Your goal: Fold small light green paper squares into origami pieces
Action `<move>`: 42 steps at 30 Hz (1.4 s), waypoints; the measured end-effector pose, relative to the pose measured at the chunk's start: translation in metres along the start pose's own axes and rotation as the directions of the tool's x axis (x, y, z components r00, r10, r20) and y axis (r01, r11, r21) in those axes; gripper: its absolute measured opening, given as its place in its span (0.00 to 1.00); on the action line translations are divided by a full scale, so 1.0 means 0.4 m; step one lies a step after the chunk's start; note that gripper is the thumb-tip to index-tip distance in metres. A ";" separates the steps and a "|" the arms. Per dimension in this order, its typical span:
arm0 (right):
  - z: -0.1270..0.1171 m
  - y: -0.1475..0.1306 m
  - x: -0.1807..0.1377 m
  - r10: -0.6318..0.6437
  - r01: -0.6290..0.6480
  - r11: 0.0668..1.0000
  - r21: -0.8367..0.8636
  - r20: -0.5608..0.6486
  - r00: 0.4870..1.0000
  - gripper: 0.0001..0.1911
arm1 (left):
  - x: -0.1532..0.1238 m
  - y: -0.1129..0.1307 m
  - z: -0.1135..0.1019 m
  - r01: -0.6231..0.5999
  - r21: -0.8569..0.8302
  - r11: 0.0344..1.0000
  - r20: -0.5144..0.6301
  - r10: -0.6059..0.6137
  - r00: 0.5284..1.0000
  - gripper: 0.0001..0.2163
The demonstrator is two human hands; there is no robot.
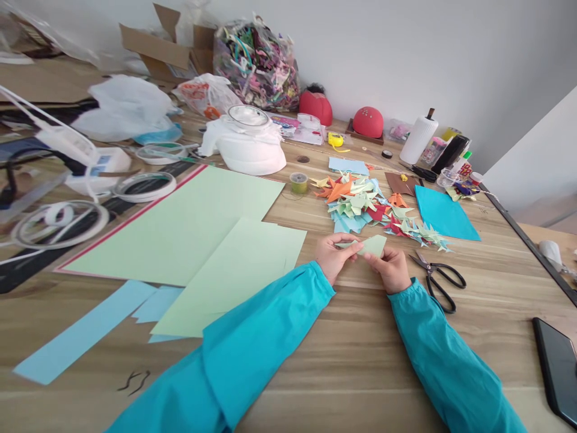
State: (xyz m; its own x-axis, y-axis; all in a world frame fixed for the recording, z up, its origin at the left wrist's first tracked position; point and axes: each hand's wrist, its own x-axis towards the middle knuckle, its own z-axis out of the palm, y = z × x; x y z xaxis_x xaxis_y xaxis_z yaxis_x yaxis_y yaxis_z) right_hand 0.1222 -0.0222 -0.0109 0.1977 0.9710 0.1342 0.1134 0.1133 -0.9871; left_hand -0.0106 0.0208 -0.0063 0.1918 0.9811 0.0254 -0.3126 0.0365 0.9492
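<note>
Between my two hands is a small folded piece of pale green paper (375, 245), raised a little over the wooden table. My left hand (334, 255) pinches its left side between thumb and fingers. On the right side, my right hand (391, 267) grips the lower edge, thumb in front. Just beyond my hands lies a heap of folded paper cranes (358, 201) in green, orange, red, blue and yellow. Black-handled scissors (435, 276) rest to the right of my right hand, their blades slightly apart. Large pale green sheets (234, 270) lie left of my left hand.
Blue paper strips (85, 334) lie at the front left, and a turquoise sheet (444, 210) at the right. A spool (299, 183) stands behind the green sheets. Coiled white cables (58, 225) crowd the left edge. A phone (559, 367) lies at the right edge.
</note>
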 end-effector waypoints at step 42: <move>-0.001 -0.002 0.014 0.119 -0.081 0.865 0.494 -0.046 0.992 0.21 | 0.002 0.013 -0.002 0.029 -0.018 0.999 -0.049 -0.030 0.998 0.22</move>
State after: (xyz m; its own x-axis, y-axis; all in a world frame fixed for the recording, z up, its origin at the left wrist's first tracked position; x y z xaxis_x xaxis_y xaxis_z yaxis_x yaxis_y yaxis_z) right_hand 0.1238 -0.0169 -0.0094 0.2542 0.9669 0.0201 -0.3992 0.1238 -0.9085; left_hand -0.0127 0.0221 -0.0016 0.1548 0.9878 -0.0185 -0.3234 0.0683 0.9438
